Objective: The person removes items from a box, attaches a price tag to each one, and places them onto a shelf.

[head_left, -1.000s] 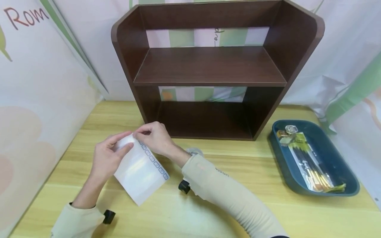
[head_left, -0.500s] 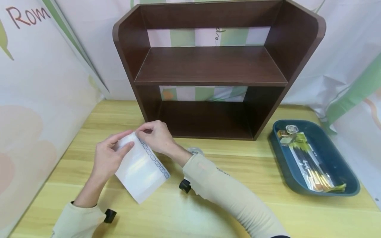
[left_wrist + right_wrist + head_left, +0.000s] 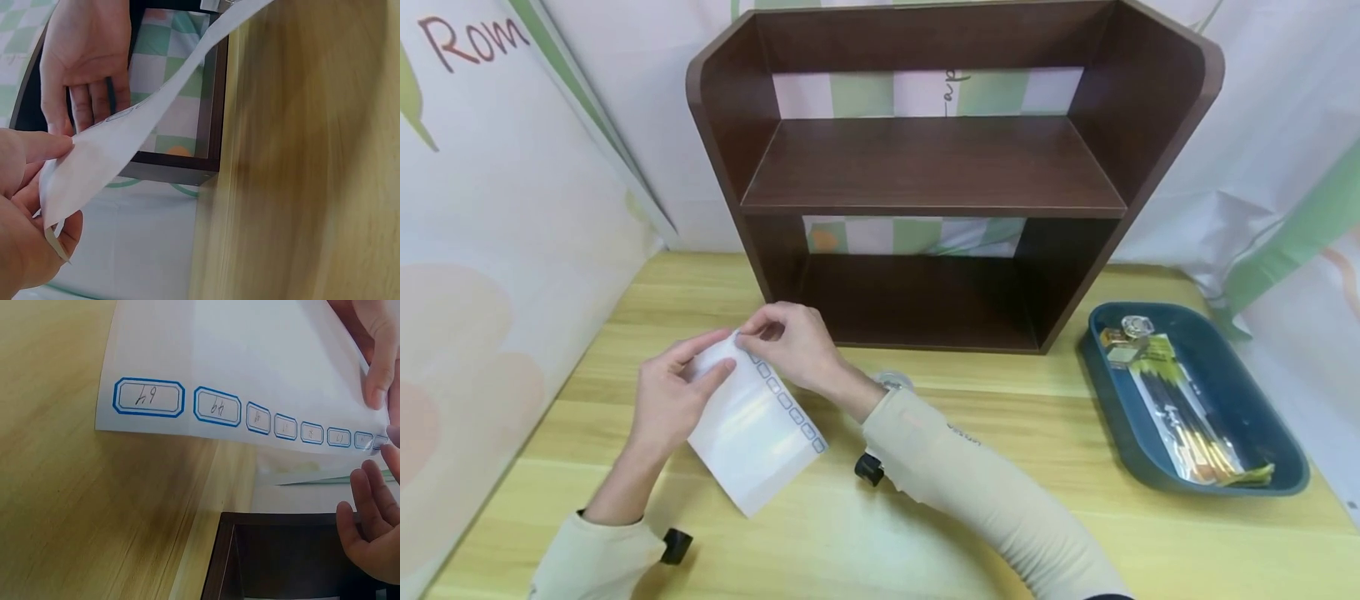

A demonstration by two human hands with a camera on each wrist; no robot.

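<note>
A white sheet of sticker labels [image 3: 752, 442] hangs tilted between the two hands over the table. Along one edge runs a row of blue-framed labels [image 3: 217, 406] with handwritten numbers. My left hand [image 3: 672, 396] pinches the sheet near its upper corner, thumb on the printed face and fingers behind. At that same corner, the thumb and index finger of my right hand [image 3: 797, 346] pinch the edge by the last label. The left wrist view shows the sheet [image 3: 119, 144] bending away from the left thumb, with a small folded edge below it.
A dark brown two-tier shelf [image 3: 925, 167] stands at the back of the table. To the right, a blue tray [image 3: 1232, 392] holds a perfume bottle [image 3: 1123, 342] and a clear pack of brushes [image 3: 1180, 417]. A clear round object [image 3: 895, 380] lies partly behind the right forearm.
</note>
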